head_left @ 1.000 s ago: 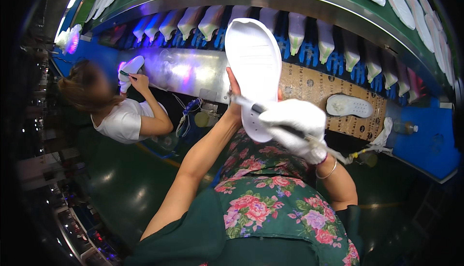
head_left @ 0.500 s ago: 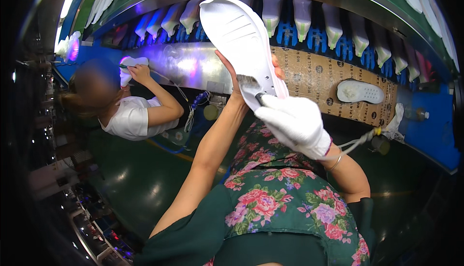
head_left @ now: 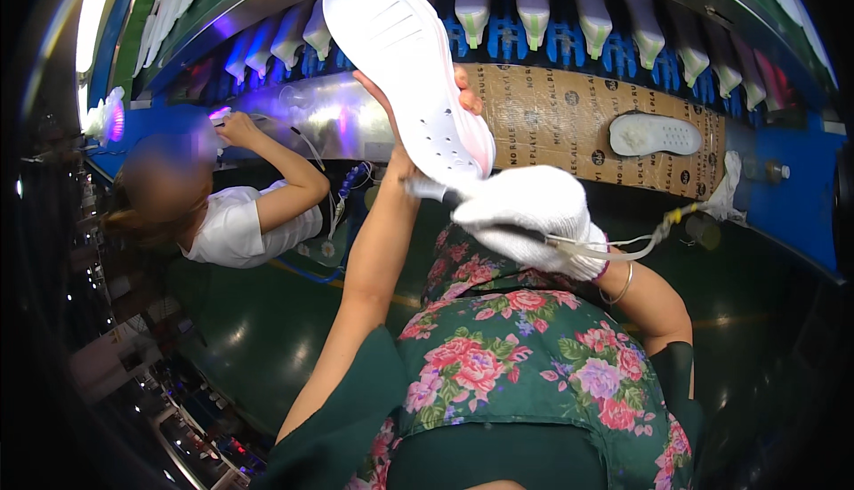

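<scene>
sole: white shoe sole (head_left: pixel 405 72) is held up in front of the conveyor, long axis running from upper left down to lower right
left hand: bare left hand (head_left: pixel 418 125) grips it from behind, fingers curled round the far edge
right hand: gloved right hand (head_left: pixel 525 218) is closed on a thin tool, tip touching the sole's lower end
nearer: right hand, just below it
spare: another sole (head_left: pixel 654 134) lies on the cardboard, well apart
</scene>
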Motion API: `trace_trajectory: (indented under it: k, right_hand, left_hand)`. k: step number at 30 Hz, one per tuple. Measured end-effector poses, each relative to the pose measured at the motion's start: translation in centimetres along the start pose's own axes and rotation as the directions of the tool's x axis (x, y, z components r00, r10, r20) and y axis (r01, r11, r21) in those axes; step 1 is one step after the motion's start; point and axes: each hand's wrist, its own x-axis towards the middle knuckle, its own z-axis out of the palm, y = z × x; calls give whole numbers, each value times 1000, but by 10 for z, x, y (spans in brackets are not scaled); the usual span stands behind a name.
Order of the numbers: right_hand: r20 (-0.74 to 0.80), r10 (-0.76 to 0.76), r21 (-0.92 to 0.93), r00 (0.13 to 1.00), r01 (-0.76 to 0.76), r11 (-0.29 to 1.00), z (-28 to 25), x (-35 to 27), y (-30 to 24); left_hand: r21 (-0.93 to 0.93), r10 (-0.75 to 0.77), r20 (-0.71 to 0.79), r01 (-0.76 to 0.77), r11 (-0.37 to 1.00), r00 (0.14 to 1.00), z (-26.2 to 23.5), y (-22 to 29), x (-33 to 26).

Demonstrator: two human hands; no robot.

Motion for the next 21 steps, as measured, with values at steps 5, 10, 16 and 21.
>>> trace_trajectory:
  k: [5,10,16,21]
  right_hand:
    - [143,-37,-452,989,99,886,5,-3,-2]
    - [54,30,-21,998,-29,999,8,-4,-8]
    - [125,-93,-468,988,142,873,14,-6,-1]
    - [172,14,-250,985,30,968,14,-7,-3]
  left_hand:
    - [43,-12,-1,12,999,1000,16,-1,9]
    - [80,-178,68,172,982,982,6,7,8]
    - [165,-413,-38,414,895,910,-1,7,14]
    - [391,-448,-206,493,777,870,5,9,21]
